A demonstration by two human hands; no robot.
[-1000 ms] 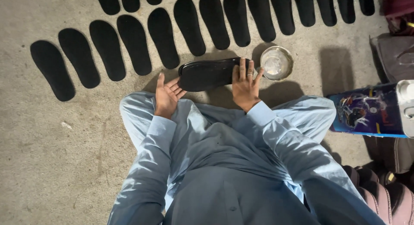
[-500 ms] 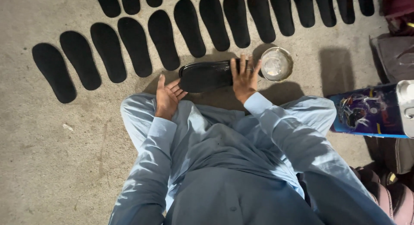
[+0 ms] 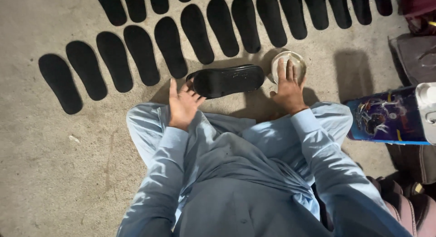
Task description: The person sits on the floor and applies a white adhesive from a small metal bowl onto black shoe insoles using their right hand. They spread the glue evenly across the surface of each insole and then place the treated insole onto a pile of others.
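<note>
Left hand: open, fingers spread, fingertips at the heel end of the black sole, gripping nothing.
Right hand: flat and open, fingers dipped in the small glass bowl.
Black sole: lies flat on the concrete floor, between both hands, just beside the bowl.
Edges: rows of black insoles close ahead; blue box at right.
Open room: bare floor at left.

Bare floor left; soles ahead
</note>
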